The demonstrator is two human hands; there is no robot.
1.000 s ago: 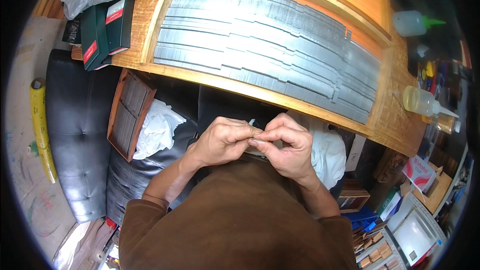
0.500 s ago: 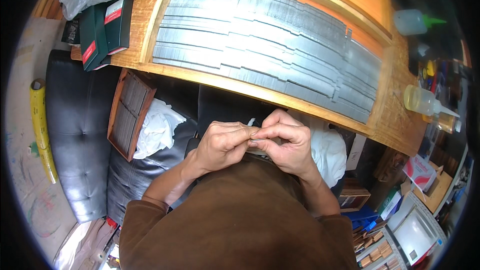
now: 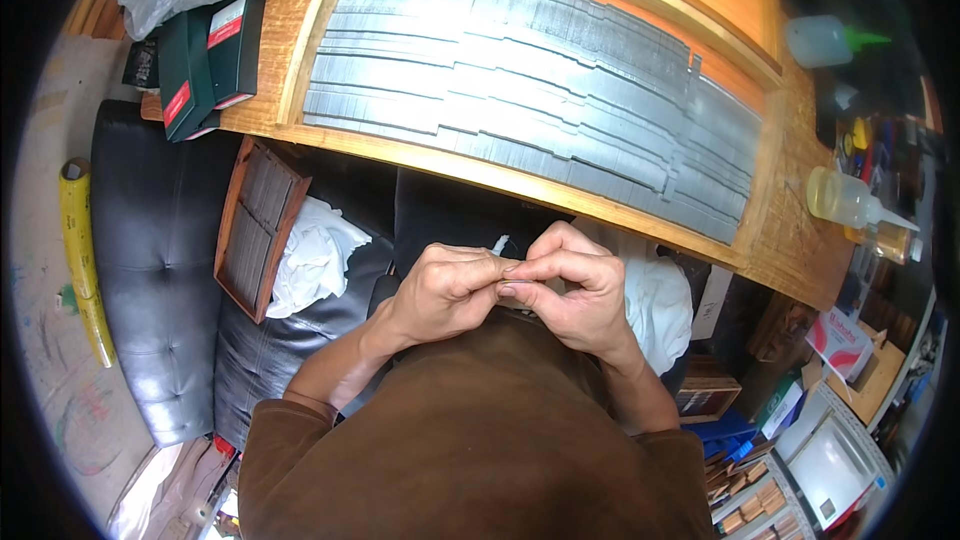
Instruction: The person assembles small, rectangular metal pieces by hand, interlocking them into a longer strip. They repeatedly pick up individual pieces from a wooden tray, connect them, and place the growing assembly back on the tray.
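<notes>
My left hand (image 3: pixel 447 286) and my right hand (image 3: pixel 575 282) meet in front of my chest, thumbs and forefingers pinched together at the tips. Whatever sits in the pinch is tiny and almost wholly covered by the fingers, so its kind does not show. A small white tip (image 3: pixel 502 243) pokes up just behind the fingers. Beyond my hands lies a shallow wooden tray (image 3: pixel 420 146), filled with rows of thin grey metal strips (image 3: pixel 540 80) packed on edge. Neither hand touches the tray.
At left, a small wooden box (image 3: pixel 262 230) of dark strips leans by a white cloth (image 3: pixel 318 258) on a black padded seat (image 3: pixel 160 270). Dark green boxes (image 3: pixel 190 70) stand at the far left. Squeeze bottles (image 3: pixel 840 198) line the right side; a yellow tube (image 3: pixel 82 250) lies left.
My right thumb and fingers have shifted slightly at the pinch, and the thin edge seen between the fingertips is now mostly covered. My left hand has hardly moved.
</notes>
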